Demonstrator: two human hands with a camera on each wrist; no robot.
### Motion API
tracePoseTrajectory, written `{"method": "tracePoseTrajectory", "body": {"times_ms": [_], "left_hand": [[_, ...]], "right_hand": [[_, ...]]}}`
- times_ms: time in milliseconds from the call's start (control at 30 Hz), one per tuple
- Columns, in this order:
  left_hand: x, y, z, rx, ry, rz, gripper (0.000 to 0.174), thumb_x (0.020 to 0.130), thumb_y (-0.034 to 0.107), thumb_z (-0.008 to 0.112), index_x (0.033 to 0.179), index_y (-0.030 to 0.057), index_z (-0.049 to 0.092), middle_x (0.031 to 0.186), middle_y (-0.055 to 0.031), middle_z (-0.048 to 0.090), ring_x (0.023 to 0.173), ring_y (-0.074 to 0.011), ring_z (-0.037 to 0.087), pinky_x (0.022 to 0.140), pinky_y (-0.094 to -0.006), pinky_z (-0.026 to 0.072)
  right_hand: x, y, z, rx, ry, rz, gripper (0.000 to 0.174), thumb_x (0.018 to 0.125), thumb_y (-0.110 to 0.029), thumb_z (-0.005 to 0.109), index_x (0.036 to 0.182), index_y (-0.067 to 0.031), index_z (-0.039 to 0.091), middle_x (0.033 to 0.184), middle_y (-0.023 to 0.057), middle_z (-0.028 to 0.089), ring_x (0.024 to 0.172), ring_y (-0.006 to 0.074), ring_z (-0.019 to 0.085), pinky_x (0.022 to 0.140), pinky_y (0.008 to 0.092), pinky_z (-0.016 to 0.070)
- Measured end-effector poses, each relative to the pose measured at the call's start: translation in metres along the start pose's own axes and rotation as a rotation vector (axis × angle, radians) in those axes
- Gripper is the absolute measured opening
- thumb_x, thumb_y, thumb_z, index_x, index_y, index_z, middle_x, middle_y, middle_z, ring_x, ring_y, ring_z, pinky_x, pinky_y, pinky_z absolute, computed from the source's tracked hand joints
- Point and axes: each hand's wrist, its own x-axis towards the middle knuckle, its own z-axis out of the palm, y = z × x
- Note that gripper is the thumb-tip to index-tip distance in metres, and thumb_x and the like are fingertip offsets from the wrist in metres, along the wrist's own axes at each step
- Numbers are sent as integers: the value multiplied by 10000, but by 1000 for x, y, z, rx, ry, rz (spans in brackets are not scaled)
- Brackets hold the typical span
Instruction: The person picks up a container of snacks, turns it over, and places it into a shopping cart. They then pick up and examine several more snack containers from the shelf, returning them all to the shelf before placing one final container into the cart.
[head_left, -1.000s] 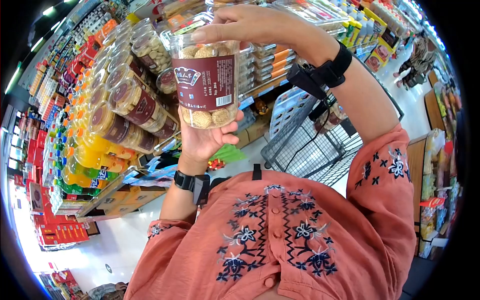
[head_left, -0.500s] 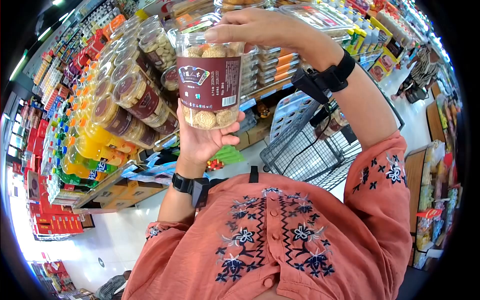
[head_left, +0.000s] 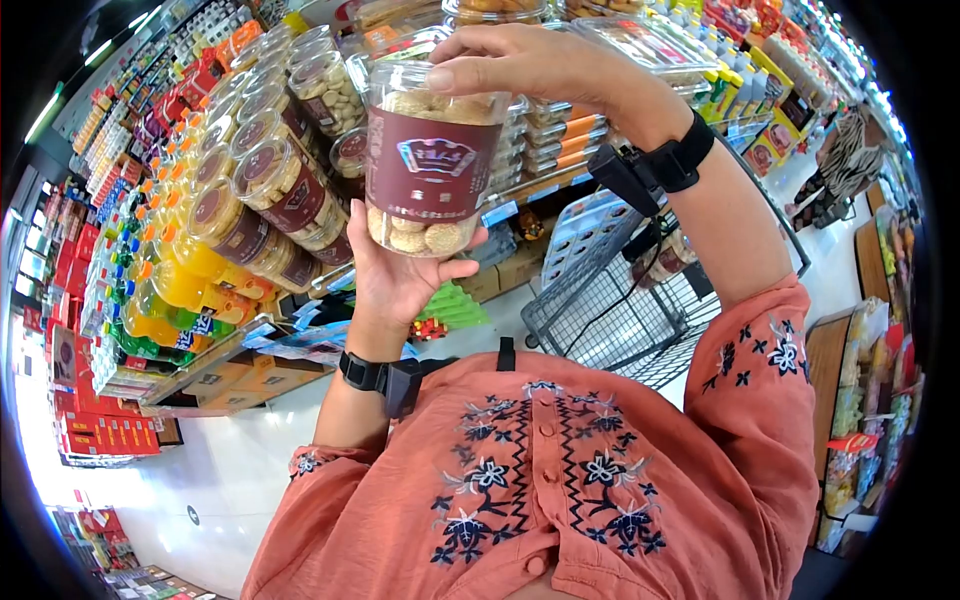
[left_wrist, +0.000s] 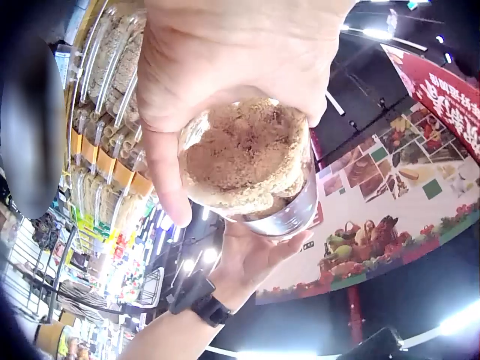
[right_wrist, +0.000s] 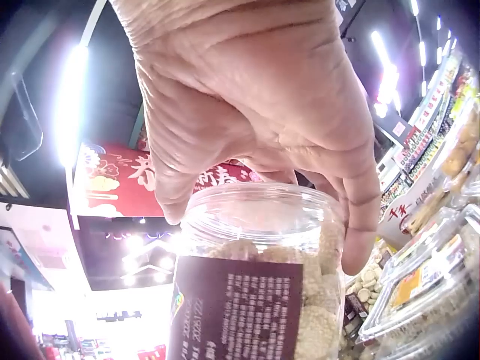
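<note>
A clear plastic jar (head_left: 432, 158) of round, sesame-coated cookies, with a maroon label, is held upright before the chest. My left hand (head_left: 405, 272) grips it from below, fingers and thumb about the base. In the left wrist view, cookies (left_wrist: 244, 154) show through the jar's bottom between thumb and fingers of that hand (left_wrist: 240, 60). From above, my right hand (head_left: 535, 65) holds the lid's rim. Thumb and fingers of the right hand (right_wrist: 255, 97) straddle the clear lid (right_wrist: 262, 206) in the right wrist view, and the label's small print faces that camera.
Similar jars (head_left: 285, 195) are stacked at the left, beside bottles of orange drink (head_left: 180, 280). Clear packs (head_left: 555, 130) fill the shelf behind the jar. A shopping cart (head_left: 610, 320) stands at the right, and a person (head_left: 845, 150) is farther back in the aisle.
The jar has turned between my hands, bringing the label's front round to the head camera and the barcode out of sight. Jar and hands have shifted slightly right in the view.
</note>
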Motion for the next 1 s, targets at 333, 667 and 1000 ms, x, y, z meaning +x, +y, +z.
{"method": "tracePoseTrajectory", "body": {"times_ms": [333, 667, 1000], "left_hand": [[-10, 14, -3, 462, 153, 312, 783, 984, 559, 575, 1538, 53, 351, 1458, -200, 542, 1258, -389, 614, 955, -576, 592], [2, 21, 6, 528, 141, 382, 762, 969, 481, 625, 1533, 41, 362, 1482, -148, 532, 1326, -329, 569, 1077, -622, 496], [4, 32, -3, 481, 112, 438, 807, 942, 320, 695, 1569, 34, 274, 1518, -135, 479, 1381, -246, 517, 1132, -417, 454]], "right_hand": [[7, 1, 19, 17, -12, 23, 817, 874, -644, 685, 1430, -61, 552, 1314, 176, 617, 1225, 271, 592, 975, 363, 488], [26, -2, -1, -69, -29, -17, 846, 883, -665, 657, 1472, -78, 507, 1311, 225, 581, 1273, 324, 565, 1041, 396, 461], [38, -11, -8, -56, -95, 1, 863, 888, -621, 667, 1521, -80, 441, 1379, 232, 544, 1321, 328, 528, 1094, 400, 433]]}}
